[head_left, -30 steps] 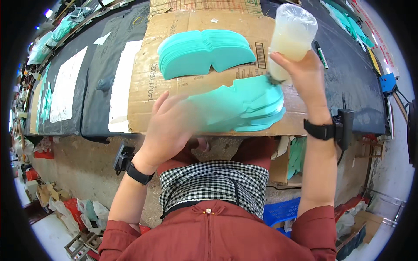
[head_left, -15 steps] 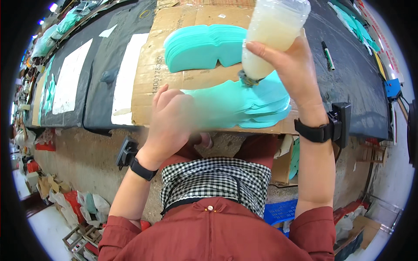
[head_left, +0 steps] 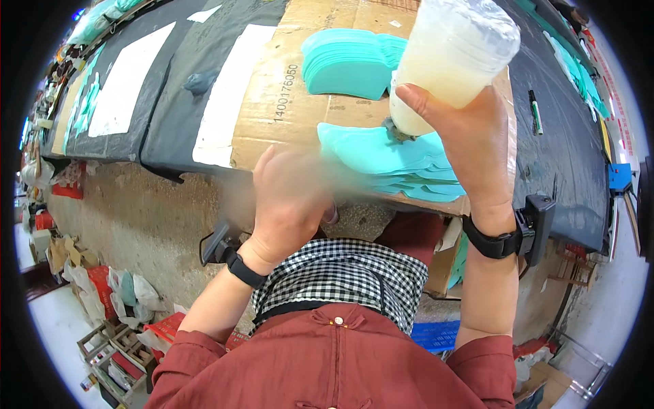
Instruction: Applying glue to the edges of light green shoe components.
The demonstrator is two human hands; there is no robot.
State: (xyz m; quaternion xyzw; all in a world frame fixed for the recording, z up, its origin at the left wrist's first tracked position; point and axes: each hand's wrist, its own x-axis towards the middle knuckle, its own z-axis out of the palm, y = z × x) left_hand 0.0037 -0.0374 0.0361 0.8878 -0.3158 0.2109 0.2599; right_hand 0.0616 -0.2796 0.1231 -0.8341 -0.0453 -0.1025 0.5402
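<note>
My right hand is wrapped round a clear plastic bottle of cloudy, pale yellow liquid. It is tilted bottom-up, its neck pointing down at the near stack of teal pieces. The neck has a dark, crusted wrapping. Thin, curved and flat, these pieces are fanned out unevenly along the front edge of the cardboard. My left hand hovers beside their left end, its fingers smeared by motion; whether it touches them cannot be seen. Behind lies a second, neater stack of teal pieces, partly hidden by the bottle.
A flattened cardboard sheet covers the middle of the dark table. White sheets lie to its left, and a marker pen to its right. Under the table are a cardboard box and a blue plastic basket.
The view has shifted, so the table sits further right. My left hand has drawn back towards me from the near stack. The bottle stays tilted, its neck further left over the pieces.
</note>
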